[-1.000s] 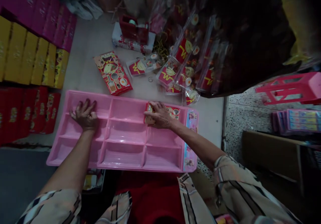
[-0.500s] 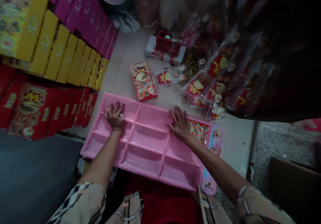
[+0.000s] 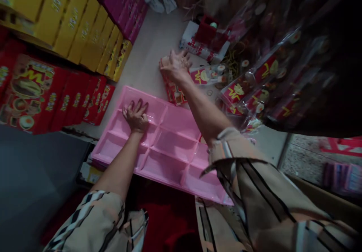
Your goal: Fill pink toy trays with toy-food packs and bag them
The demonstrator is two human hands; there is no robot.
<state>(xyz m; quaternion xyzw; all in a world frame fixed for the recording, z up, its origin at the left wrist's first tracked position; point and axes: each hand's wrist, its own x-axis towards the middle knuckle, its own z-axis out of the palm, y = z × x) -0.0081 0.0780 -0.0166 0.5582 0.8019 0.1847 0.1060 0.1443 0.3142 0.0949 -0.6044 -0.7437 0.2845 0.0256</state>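
Observation:
A pink compartment tray [image 3: 158, 130] lies at a slant before me. My left hand [image 3: 136, 116] rests with spread fingers on its upper left compartments. Beyond the tray's far edge, my right hand [image 3: 177, 64] reaches over a small red printed box [image 3: 175, 93] and covers its upper part. The fingers of that hand are apart and somewhat blurred; whether it touches the box I cannot tell. My right forearm and sleeve hide the tray's right end.
Stacked yellow boxes [image 3: 82, 33], red boxes [image 3: 31, 93] and magenta boxes [image 3: 124, 7] line the left. Clear packets with red cards [image 3: 234, 93] lie at the right. A red tape dispenser [image 3: 207, 29] stands on a white box [image 3: 188, 37] at the back.
My right hand has left the tray's right side and moved up and left to the small red box. My left hand stays on the tray. The whole view has shifted.

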